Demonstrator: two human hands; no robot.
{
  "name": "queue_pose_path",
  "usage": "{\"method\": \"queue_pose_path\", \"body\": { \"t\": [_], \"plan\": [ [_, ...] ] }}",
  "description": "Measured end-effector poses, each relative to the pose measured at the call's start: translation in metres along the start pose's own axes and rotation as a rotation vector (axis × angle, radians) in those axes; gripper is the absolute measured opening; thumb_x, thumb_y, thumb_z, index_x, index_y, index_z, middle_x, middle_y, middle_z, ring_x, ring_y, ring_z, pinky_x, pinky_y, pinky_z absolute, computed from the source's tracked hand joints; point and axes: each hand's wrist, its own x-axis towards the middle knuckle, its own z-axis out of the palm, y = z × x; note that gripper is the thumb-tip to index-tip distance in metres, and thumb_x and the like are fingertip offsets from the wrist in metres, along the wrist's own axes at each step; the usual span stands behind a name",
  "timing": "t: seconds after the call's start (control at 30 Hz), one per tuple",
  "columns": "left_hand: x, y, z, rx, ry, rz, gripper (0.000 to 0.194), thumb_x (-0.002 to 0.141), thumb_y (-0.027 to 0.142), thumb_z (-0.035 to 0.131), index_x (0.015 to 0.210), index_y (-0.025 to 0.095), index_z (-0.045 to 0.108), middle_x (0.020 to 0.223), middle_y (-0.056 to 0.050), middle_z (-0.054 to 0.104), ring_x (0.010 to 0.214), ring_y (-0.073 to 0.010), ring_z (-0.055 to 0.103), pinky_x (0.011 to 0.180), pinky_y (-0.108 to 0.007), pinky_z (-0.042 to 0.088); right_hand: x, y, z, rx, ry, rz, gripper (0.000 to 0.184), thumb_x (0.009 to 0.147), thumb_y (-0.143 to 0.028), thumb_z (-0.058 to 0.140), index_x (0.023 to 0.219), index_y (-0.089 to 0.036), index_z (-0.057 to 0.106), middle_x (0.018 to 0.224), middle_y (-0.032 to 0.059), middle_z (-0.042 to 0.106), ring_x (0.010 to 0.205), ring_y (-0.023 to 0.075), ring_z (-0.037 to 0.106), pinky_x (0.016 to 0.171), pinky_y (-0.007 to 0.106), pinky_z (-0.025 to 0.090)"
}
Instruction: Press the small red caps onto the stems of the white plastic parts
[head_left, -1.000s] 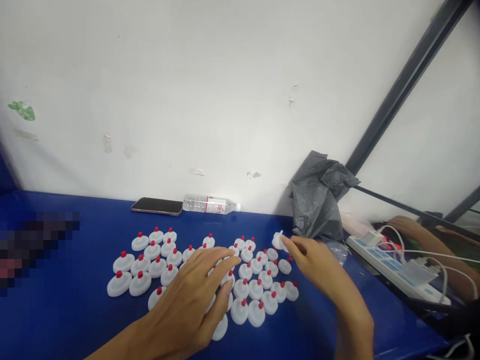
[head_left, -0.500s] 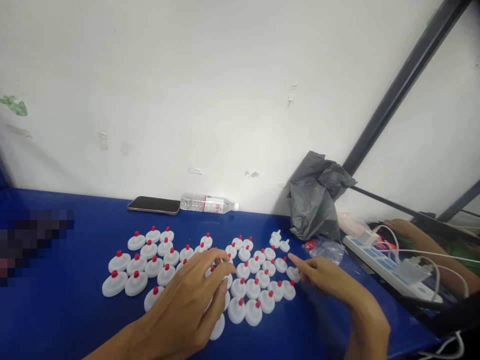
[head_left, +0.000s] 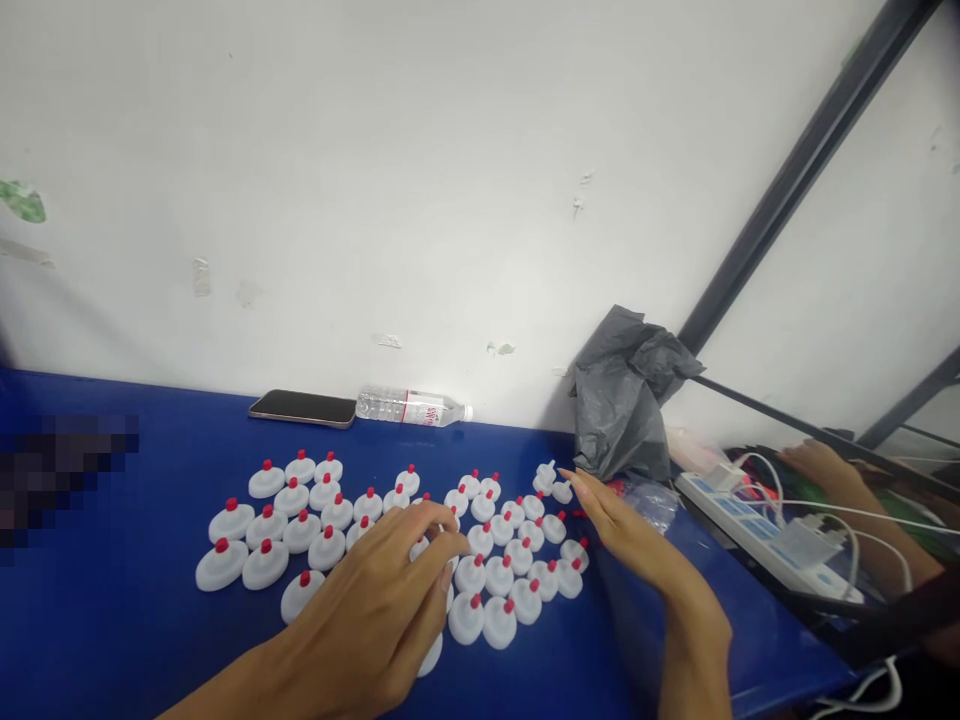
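Many white round caps with red tips [head_left: 495, 575] stand in rows on the blue table [head_left: 135, 620]. My left hand [head_left: 382, 605] lies palm down over the middle of the caps, fingers stretched and slightly curled, covering several. My right hand [head_left: 637, 545] reaches in from the right with fingers extended toward two white caps without red tips [head_left: 551, 483] at the group's far right edge. It holds nothing I can see.
A phone [head_left: 302, 408] and a lying water bottle [head_left: 411, 407] sit by the wall. A grey plastic bag [head_left: 626, 400] stands at right, a clear bag with small red pieces [head_left: 649, 500] beside it. A power strip [head_left: 757, 535] with cables lies at right, with another person's hand [head_left: 817, 465] behind it.
My right hand set a white cap down at the far right, dropped to the cap row, then rose again toward the untipped caps. My left hand stayed on the caps.
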Motion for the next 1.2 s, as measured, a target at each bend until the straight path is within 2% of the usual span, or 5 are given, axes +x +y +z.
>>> {"method": "queue_pose_path", "body": {
  "t": [0.5, 0.7, 0.8, 0.93, 1.2],
  "plan": [
    [0.002, 0.003, -0.004, 0.028, 0.027, 0.059, 0.032, 0.095, 0.008, 0.037, 0.115, 0.02, 0.059, 0.117, -0.012, 0.061, 0.104, -0.0239, 0.06, 0.091, -0.038, 0.053, -0.003, -0.018, -0.004, 0.057, 0.128, -0.047, 0.069, 0.101, -0.064, 0.034, 0.144, -0.015, 0.057, 0.151, 0.0143, 0.053, 0.144, 0.0289, 0.043, 0.126, 0.046, 0.022],
    [0.002, -0.003, 0.001, 0.174, 0.142, -0.052, 0.036, 0.098, 0.025, 0.048, 0.134, 0.021, 0.053, 0.123, -0.012, 0.061, 0.108, -0.0293, 0.06, 0.09, -0.045, 0.052, -0.029, -0.086, -0.01, 0.254, -0.002, -0.14, 0.063, 0.105, -0.061, 0.018, 0.151, -0.031, 0.048, 0.146, 0.0096, 0.058, 0.13, 0.0286, 0.058, 0.113, 0.051, 0.043],
    [0.004, -0.009, 0.002, 0.236, 0.23, -0.076, 0.049, 0.095, 0.041, 0.058, 0.138, 0.02, 0.048, 0.122, -0.012, 0.064, 0.108, -0.0323, 0.061, 0.089, -0.048, 0.051, -0.044, -0.126, 0.004, 0.288, -0.154, -0.348, 0.052, 0.107, -0.056, 0.024, 0.147, -0.037, 0.051, 0.153, 0.0032, 0.052, 0.133, 0.0256, 0.055, 0.115, 0.048, 0.041],
    [0.008, -0.014, -0.002, 0.217, 0.315, -0.022, 0.031, 0.1, 0.03, 0.056, 0.128, 0.02, 0.053, 0.108, -0.008, 0.069, 0.096, -0.0254, 0.063, 0.084, -0.04, 0.05, -0.054, -0.155, 0.021, 0.256, -0.223, -0.506, 0.045, 0.106, -0.052, 0.036, 0.148, -0.039, 0.05, 0.152, -0.0004, 0.053, 0.138, 0.0234, 0.05, 0.119, 0.046, 0.035],
    [0.008, -0.007, -0.001, 0.198, 0.242, 0.026, 0.032, 0.096, 0.011, 0.053, 0.126, 0.019, 0.057, 0.116, -0.008, 0.065, 0.104, -0.0245, 0.06, 0.089, -0.039, 0.048, -0.043, -0.106, -0.016, 0.12, -0.085, -0.196, 0.042, 0.1, -0.055, 0.049, 0.126, -0.03, 0.07, 0.117, 0.0064, 0.076, 0.1, 0.0276, 0.072, 0.088, 0.04, 0.056]
  ]
}}
